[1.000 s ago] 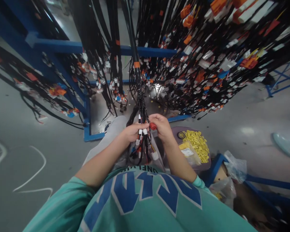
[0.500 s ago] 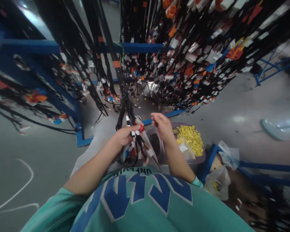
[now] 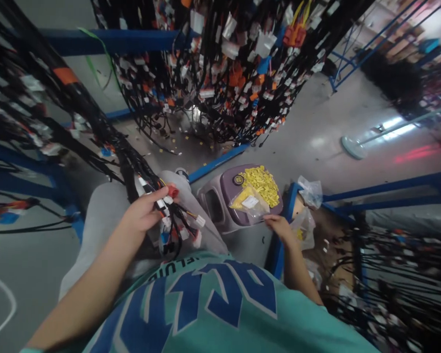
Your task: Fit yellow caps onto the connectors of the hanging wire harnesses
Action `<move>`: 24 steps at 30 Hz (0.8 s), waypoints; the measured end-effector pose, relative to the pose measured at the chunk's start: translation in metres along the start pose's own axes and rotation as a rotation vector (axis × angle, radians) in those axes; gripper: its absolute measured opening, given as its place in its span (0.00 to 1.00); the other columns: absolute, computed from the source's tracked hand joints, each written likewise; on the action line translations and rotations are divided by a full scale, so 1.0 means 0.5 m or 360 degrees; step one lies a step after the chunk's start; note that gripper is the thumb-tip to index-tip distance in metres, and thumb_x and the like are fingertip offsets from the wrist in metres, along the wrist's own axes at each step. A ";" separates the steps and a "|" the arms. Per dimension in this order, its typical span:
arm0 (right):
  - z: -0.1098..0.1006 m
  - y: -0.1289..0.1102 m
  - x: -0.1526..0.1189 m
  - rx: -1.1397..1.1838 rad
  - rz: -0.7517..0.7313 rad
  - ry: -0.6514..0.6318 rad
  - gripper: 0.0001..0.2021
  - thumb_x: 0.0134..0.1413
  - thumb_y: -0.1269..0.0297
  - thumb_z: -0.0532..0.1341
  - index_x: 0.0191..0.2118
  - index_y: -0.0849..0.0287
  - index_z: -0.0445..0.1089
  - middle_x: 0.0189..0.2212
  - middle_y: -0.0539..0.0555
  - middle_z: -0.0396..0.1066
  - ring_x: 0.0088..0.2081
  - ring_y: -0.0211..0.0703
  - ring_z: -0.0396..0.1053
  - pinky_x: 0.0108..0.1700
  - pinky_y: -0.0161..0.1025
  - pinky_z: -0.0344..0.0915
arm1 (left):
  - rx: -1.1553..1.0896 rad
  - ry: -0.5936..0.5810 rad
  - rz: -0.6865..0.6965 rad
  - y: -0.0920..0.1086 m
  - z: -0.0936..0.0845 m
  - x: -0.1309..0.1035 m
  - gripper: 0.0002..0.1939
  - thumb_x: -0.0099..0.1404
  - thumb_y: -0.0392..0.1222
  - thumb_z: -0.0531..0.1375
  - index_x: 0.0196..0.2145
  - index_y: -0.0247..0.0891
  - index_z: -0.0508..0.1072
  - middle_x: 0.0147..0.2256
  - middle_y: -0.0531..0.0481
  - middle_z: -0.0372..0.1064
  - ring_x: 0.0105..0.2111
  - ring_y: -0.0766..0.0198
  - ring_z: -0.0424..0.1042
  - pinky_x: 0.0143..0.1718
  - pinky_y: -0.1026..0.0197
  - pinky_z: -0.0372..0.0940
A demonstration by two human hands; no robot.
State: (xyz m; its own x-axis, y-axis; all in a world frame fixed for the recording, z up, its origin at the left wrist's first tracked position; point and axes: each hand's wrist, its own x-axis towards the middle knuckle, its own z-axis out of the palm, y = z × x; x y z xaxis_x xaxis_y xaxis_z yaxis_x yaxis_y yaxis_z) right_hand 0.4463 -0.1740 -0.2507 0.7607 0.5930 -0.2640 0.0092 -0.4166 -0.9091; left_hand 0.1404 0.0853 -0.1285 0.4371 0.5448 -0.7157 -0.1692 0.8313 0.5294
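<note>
My left hand [image 3: 145, 211] is closed around the branched end of a black wire harness [image 3: 119, 152], with a red connector [image 3: 172, 190] just past my thumb and fingertips. Below it hang white connectors [image 3: 200, 220] and a blue connector [image 3: 164, 238] on loose wires. My right hand [image 3: 280, 228] is at the near right edge of a purple-grey stool [image 3: 228, 186], its fingertips pinched at the corner of a clear plastic bag [image 3: 250, 202] with a white label. Loose small yellow parts [image 3: 262, 184] are heaped on the stool beside the bag.
Dense bundles of hanging harnesses [image 3: 220, 73] fill the rack ahead. A blue frame bar [image 3: 218, 163] runs along the floor behind the stool. More plastic bags [image 3: 305, 228] lie to the right, by blue rails [image 3: 389, 186]. A round stand base [image 3: 353, 147] is farther off.
My right hand has moved from beside the red connector down and right to the bag on the stool. My left hand still grips the harness. The view has turned right.
</note>
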 end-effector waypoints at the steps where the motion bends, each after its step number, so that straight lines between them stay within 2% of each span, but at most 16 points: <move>1: 0.012 0.015 0.002 -0.0085 0.0047 0.0021 0.05 0.29 0.66 0.61 0.19 0.62 0.71 0.12 0.51 0.65 0.16 0.37 0.58 0.21 0.36 0.55 | 0.0008 0.0022 -0.0005 0.000 0.003 -0.002 0.04 0.53 0.27 0.58 0.25 0.32 0.71 0.20 0.51 0.70 0.17 0.66 0.70 0.18 0.65 0.68; 6: 0.075 0.065 0.043 -0.0479 0.0089 0.0295 0.15 0.35 0.62 0.57 0.32 0.63 0.72 0.27 0.58 0.71 0.31 0.45 0.65 0.35 0.41 0.60 | 0.0043 0.0091 0.0013 -0.005 0.009 -0.007 0.05 0.54 0.28 0.57 0.26 0.33 0.72 0.20 0.51 0.70 0.17 0.65 0.70 0.19 0.64 0.68; 9: 0.098 0.080 0.059 -0.0627 0.0073 0.0334 0.16 0.36 0.61 0.57 0.34 0.63 0.70 0.32 0.59 0.71 0.36 0.46 0.64 0.38 0.41 0.59 | 0.0051 0.0097 0.0028 -0.008 0.008 -0.008 0.06 0.54 0.28 0.56 0.27 0.33 0.72 0.20 0.52 0.70 0.17 0.65 0.70 0.18 0.64 0.68; 15: 0.114 0.097 0.055 -0.0807 0.0044 0.0374 0.13 0.40 0.59 0.55 0.31 0.62 0.68 0.34 0.58 0.69 0.35 0.45 0.62 0.37 0.39 0.57 | 0.0076 0.0106 0.0026 -0.007 0.007 -0.011 0.08 0.56 0.26 0.54 0.26 0.33 0.71 0.20 0.51 0.70 0.18 0.65 0.70 0.19 0.65 0.68; 20: 0.113 0.090 0.044 -0.0859 0.0030 0.0392 0.12 0.44 0.58 0.51 0.28 0.61 0.64 0.28 0.57 0.68 0.31 0.44 0.62 0.34 0.39 0.56 | 0.0035 0.0051 0.0033 -0.010 0.005 -0.011 0.07 0.54 0.26 0.55 0.26 0.32 0.72 0.20 0.51 0.70 0.18 0.65 0.70 0.19 0.64 0.68; 24: 0.112 0.080 0.037 -0.0848 0.0009 0.0403 0.09 0.42 0.60 0.52 0.26 0.61 0.63 0.26 0.57 0.68 0.29 0.45 0.62 0.34 0.40 0.56 | -0.0007 -0.0001 0.0044 -0.013 -0.002 -0.007 0.05 0.52 0.27 0.57 0.26 0.32 0.72 0.21 0.51 0.70 0.18 0.66 0.70 0.20 0.65 0.67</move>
State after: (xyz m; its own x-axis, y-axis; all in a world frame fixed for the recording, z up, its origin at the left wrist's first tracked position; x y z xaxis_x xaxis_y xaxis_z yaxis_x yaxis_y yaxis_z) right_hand 0.4243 -0.1412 -0.3103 0.8924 0.4341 -0.1235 0.2799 -0.7469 -0.6032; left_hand 0.1392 0.0779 -0.1298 0.4326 0.5673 -0.7007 -0.1848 0.8165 0.5470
